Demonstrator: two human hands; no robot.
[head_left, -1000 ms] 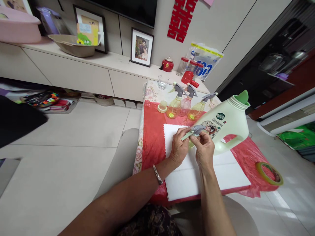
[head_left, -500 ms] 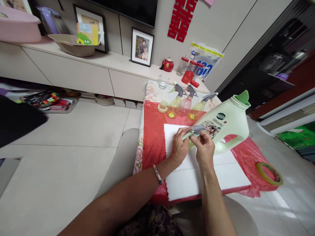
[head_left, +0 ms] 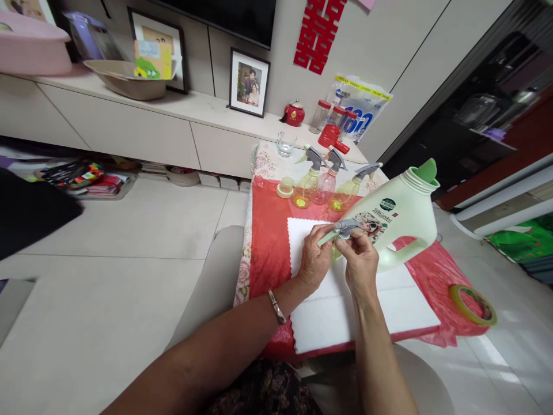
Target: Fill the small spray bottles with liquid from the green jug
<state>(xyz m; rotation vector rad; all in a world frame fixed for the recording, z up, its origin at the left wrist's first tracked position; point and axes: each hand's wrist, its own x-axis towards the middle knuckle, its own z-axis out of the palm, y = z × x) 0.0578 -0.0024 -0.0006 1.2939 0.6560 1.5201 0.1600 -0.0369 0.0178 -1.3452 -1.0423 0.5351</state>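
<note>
sprayer (head_left: 345, 227) above right hand (head_left: 360, 262) (seemingly pinched)

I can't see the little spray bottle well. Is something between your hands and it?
Nothing visible is in the way. The left hand and the right hand both grip the spray bottle by its gray top, above the white sheet. The big green jug stands right behind it, not between.

Red 囍 sign (head_left: 318, 33) on wall, jug (head_left: 401, 213) label approx. "SilkGarden", bag (head_left: 360, 106) print illegible
</note>
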